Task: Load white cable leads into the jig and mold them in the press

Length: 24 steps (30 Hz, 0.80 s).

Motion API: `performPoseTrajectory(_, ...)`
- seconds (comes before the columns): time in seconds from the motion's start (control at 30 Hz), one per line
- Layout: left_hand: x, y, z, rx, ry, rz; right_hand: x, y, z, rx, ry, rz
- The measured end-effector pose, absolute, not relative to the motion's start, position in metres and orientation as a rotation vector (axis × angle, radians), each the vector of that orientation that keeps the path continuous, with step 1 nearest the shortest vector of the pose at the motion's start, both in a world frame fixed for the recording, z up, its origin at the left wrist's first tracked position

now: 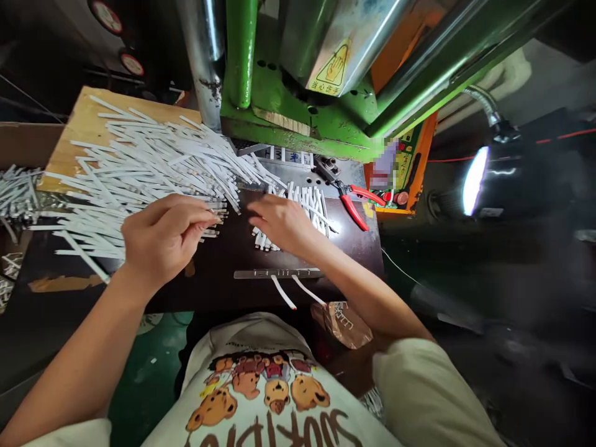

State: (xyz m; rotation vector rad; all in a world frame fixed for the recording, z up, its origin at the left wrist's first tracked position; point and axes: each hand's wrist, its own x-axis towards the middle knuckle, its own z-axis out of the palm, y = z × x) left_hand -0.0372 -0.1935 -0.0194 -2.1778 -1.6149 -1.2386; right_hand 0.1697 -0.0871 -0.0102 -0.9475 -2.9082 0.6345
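Observation:
My left hand [164, 236] is curled shut around a small bundle of white tubes [215, 214], whose ends stick out to the right past my fingertips. It hovers at the near edge of a big loose pile of white tubes [139, 167] spread over a wooden board [84, 121]. My right hand [282, 222] lies over a row of white tubes [311, 205] lined up on the dark work plate [218, 267], fingers bent and pointing left, touching the tubes. Its fingertips are blurred.
A green press machine [298, 118] stands right behind the plate. Red-handled pliers [354, 202] lie at the right. A metal slotted strip [277, 273] with two white tubes [298, 292] hanging sits at the near edge. A bright lamp [475, 180] shines right.

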Motion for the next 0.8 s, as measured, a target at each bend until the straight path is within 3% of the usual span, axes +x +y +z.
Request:
performPoseTrajectory(0.17, -0.036, -0.218, -0.002, -2.157, -2.020, -1.372, 0.110, -0.074, -0.027, -1.084, -2.947, 0.511)
performPoseTrajectory(0.27, -0.026, -0.234, -0.009, -2.090, -2.314, -1.669, 0.139, -0.083, -0.021, -1.056, -2.903, 0.556)
performPoseTrajectory(0.37, -0.007, -0.247, -0.025, -2.081, -2.317, -1.826, 0.198, -0.102, -0.016, -0.971, -2.696, 0.690)
performPoseTrajectory(0.6, 0.039, -0.255, -0.054, -2.459, -1.828, -1.432, 0.294, -0.164, -0.036, -0.994, -2.222, 0.819)
performPoseTrajectory(0.8, 0.039, -0.249, -0.054, -2.684, -1.703, -0.962, 0.299, -0.179, -0.043, -0.902, -2.338, 0.651)
